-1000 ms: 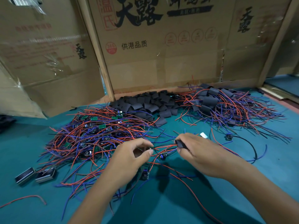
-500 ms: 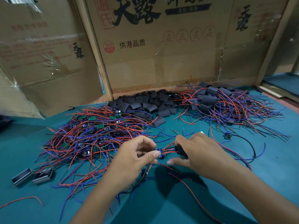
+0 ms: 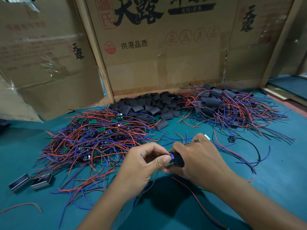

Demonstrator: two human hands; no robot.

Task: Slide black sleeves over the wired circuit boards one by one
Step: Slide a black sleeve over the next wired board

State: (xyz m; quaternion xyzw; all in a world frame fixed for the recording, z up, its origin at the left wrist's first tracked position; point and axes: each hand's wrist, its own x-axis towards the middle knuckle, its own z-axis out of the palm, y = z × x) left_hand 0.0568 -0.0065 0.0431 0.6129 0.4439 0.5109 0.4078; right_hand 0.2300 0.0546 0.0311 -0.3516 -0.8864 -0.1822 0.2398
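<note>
Head view: both hands meet low over the teal table (image 3: 274,188). The left hand (image 3: 142,166) is curled, thumb and fingers pinched on a wired circuit board (image 3: 171,161) of which only a blue part and a green edge show. The right hand (image 3: 199,160) is closed around a black sleeve (image 3: 178,159), whose open end sits against the board. The board looks partly inside; how deep I cannot tell, since the fingers hide most of it.

To the left lies a large tangle of bare boards (image 3: 93,136) with red and blue wires, none sleeved. Behind it, against the cardboard wall (image 3: 166,63), is a heap of loose sleeves (image 3: 149,108). To the right lies a pile of sleeved boards (image 3: 221,107), its wires trailing outward. One lone unsleeved board (image 3: 232,138) sits near the right hand.

Judging by the piles, a fair share is done, yet the bare tangle looks the larger, so much of the job remains.
</note>
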